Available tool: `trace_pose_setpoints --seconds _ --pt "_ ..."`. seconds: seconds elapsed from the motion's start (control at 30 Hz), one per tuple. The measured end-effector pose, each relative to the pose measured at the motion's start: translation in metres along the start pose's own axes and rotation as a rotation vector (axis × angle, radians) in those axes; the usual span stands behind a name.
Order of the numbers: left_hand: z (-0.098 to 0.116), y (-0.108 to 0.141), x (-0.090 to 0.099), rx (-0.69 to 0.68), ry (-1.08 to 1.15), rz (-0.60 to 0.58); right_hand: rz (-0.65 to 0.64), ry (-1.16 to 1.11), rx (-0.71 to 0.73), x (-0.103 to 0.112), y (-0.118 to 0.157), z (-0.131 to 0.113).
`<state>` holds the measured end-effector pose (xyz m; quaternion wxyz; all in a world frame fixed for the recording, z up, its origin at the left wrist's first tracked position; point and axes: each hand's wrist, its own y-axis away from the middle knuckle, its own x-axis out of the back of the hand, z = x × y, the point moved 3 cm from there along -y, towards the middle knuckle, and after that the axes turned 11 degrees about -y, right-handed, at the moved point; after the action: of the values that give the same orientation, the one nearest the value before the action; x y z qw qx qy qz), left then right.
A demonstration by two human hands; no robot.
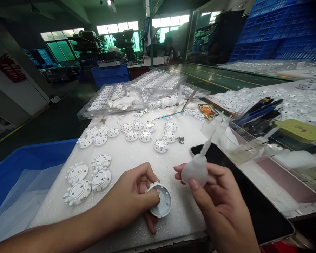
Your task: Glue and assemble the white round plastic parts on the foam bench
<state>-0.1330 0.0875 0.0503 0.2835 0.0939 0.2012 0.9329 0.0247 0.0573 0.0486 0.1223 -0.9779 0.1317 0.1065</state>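
Note:
My left hand (140, 196) pinches a round white plastic cap (163, 203) at its rim, with the thumb inside. The cap's hollow grey-white inner side faces up toward me. In my right hand (221, 200) is a small translucent squeeze bottle (194, 171), its narrow nozzle pointing up and away to the right. Bottle and cap are apart. Beyond my left hand, several finished-looking round white discs (101, 178) with knobs on their rims lie on the white foam sheet (131, 158). A little heap of tiny dark bits (181, 140) lies near the farther discs.
A black tablet-like slab (247, 196) lies under my right forearm. Clear trays of small white parts (158, 80) stand at the back, near a thin blue brush (164, 116). On the right are a yellow-green tin (301, 130) and pens (263, 110). A blue bin (42, 154) is at left.

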Motion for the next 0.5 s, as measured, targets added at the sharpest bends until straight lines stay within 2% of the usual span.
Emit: trace_pose_setpoints --seconds 0.17,0.23,0.3,0.4,0.5 --pt "-0.001 0.000 0.003 0.001 -0.008 -0.002 0.126 -0.084 -0.020 -0.006 0.005 -0.011" --pt "0.000 -0.001 0.005 -0.007 -0.014 0.025 0.229 -0.105 -0.080 -0.001 0.006 -0.008" --pt "0.002 -0.001 0.008 -0.003 -0.025 0.059 0.326 -0.115 -0.078 0.008 0.006 -0.004" --pt "0.006 -0.003 0.012 0.040 -0.033 0.071 0.412 -0.125 0.052 0.021 0.007 -0.001" --pt "0.009 -0.006 0.014 0.077 -0.006 0.071 0.447 -0.111 0.150 0.028 0.009 0.001"
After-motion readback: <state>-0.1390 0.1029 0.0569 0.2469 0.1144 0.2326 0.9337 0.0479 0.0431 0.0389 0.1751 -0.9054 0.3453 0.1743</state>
